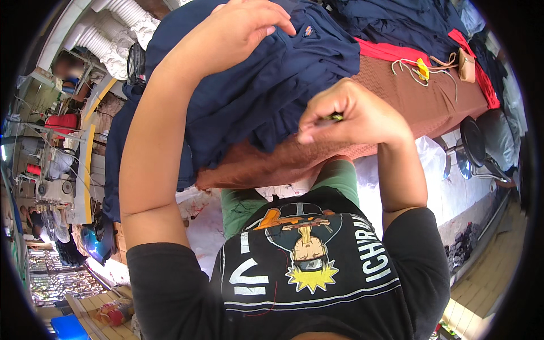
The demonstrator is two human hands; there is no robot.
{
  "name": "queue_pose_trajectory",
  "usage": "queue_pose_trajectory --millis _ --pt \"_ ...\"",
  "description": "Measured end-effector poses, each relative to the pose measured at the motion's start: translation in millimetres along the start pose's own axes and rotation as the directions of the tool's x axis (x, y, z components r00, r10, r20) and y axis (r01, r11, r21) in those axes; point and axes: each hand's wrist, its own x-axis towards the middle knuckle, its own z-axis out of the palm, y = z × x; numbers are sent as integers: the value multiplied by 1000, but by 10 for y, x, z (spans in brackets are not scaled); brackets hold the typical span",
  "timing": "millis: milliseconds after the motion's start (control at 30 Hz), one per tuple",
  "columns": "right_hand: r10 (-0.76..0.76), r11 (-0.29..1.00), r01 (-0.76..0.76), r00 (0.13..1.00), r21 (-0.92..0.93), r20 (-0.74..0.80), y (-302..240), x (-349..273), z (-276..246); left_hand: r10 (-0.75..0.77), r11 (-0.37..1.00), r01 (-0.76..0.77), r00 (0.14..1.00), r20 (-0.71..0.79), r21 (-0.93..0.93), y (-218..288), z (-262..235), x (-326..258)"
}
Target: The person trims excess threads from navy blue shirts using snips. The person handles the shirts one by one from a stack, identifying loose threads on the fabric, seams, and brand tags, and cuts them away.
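Note:
A navy blue garment (243, 102) with a small patch on it lies spread and rumpled over a brown-covered table. At its far part is my left hand (243, 28), its fingers loosely curved above the cloth and a gap between thumb and forefinger. I cannot tell whether it touches the fabric. My right hand (357, 116) is raised over the near right edge of the garment, fingers curled round a small yellow-green and dark tool (336, 117). Most of that tool is hidden in the fist, so its kind does not show.
More navy garments (396, 20) and red cloth (385, 51) lie at the far right. A yellow item with cords (422, 69) and a tan block (466, 65) rest on the brown cover (408, 105). Sewing machines (54, 190) stand at left, with a person (71, 71) beyond.

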Motion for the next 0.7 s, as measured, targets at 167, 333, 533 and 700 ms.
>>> queue_pose_trajectory --millis 167,333,533,700 --pt "-7 994 -17 976 -107 -218 -86 -138 -165 112 943 -155 981 159 293 -88 221 70" --pt "113 982 -175 854 -76 -508 137 42 -346 33 889 -144 967 254 434 -135 140 166" --pt "466 870 -338 803 359 -373 399 690 -294 283 879 -296 955 91 373 -335 -40 81" --pt "265 842 -51 906 536 -330 317 912 -235 195 966 -180 979 -65 184 -211 -126 -102"
